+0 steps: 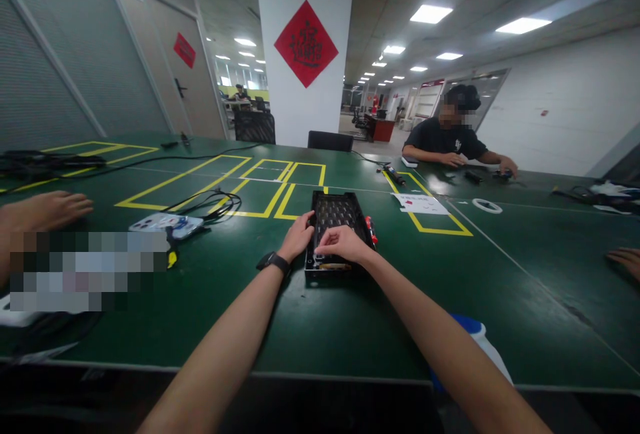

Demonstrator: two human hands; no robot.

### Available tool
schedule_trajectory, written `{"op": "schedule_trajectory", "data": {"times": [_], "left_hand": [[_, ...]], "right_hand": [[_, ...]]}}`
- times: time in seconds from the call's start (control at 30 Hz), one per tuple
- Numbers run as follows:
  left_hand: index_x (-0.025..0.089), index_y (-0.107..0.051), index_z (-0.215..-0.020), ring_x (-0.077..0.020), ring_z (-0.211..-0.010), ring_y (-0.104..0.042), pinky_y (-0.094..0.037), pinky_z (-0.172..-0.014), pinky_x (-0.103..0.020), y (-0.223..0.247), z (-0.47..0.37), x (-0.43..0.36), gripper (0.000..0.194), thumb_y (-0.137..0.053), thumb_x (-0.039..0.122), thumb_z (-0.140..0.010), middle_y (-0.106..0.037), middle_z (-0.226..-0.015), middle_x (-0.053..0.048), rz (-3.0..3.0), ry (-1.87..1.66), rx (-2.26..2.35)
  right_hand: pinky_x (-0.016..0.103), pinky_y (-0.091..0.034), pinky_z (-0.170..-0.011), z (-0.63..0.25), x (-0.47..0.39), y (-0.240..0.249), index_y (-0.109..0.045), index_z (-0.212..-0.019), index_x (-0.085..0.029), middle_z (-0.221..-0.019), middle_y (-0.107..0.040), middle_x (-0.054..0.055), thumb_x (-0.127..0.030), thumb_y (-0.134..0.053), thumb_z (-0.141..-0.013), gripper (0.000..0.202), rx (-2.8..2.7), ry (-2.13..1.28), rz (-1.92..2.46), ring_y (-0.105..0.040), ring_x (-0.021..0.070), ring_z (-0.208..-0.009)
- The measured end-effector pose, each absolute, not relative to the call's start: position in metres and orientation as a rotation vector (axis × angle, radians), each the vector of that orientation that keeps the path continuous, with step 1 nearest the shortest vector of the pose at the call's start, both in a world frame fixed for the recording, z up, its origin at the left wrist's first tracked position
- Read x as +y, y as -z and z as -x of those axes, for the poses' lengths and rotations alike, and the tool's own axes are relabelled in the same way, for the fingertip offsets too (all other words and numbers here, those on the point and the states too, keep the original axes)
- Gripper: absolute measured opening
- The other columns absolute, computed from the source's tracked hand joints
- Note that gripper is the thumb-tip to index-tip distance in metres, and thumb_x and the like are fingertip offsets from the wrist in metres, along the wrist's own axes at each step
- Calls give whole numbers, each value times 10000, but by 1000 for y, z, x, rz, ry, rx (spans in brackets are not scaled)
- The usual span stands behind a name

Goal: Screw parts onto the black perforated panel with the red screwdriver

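Note:
A black rectangular case [338, 211] with rows of small slots or pieces lies on the green table in front of me. At its left side, my left hand [299, 237] grips the edge, with a dark band on the wrist. My right hand [344, 245] is over the case's near part, thumb and fingers pinched together near the lower left corner; whatever is between them is too small to make out. Along the near end of the case lies a thin orange-brown piece [336, 266]. Red objects [371, 229] stand against the case's right side, partly hidden.
Yellow tape [235, 213] marks rectangles on the table [225, 327]. A phone [167, 224] and cables [225, 204] lie left, near another person's hand [47, 211]. Right are a paper sheet [423, 204], a white ring [487, 205] and a blue-and-white container [473, 327]. A person [457, 137] sits across.

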State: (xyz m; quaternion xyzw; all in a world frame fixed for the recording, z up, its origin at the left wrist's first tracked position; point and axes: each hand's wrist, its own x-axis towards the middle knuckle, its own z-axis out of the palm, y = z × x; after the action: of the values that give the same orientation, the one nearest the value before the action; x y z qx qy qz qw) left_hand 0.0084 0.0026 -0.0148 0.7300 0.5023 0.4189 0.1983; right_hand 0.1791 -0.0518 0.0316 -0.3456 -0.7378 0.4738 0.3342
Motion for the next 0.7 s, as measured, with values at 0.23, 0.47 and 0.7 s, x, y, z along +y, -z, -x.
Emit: {"op": "schedule_trajectory", "data": {"times": [0.23, 0.47, 0.7], "left_hand": [[186, -409, -1279, -205, -1161, -433, -318, -1024, -381, 17, -9, 5, 553, -389, 159, -727, -480, -1259, -69, -2027, -1193, 1406], [185, -423, -1269, -208, -1153, -442, -327, -1017, -381, 16, -10, 5, 559, -399, 150, -712, -491, -1248, -68, -1998, -1181, 1413], [184, -414, -1277, -213, -1156, -439, -326, -1015, -388, 16, -10, 4, 567, -400, 156, -710, -487, -1254, -70, -2004, -1179, 1403]], "right_hand": [[240, -460, -660, -185, -60, -36, -691, -795, -120, -735, -673, 40, -344, -646, -672, 260, -2180, -1146, 937, -600, 128, -675], [214, -420, -685, -183, -63, -40, -705, -799, -132, -750, -657, 32, -304, -602, -730, 212, -2380, -836, 974, -570, 122, -715], [202, -413, -647, -182, -65, -40, -709, -783, -114, -698, -657, 29, -326, -583, -737, 251, -2443, -824, 975, -571, 116, -667]]}}
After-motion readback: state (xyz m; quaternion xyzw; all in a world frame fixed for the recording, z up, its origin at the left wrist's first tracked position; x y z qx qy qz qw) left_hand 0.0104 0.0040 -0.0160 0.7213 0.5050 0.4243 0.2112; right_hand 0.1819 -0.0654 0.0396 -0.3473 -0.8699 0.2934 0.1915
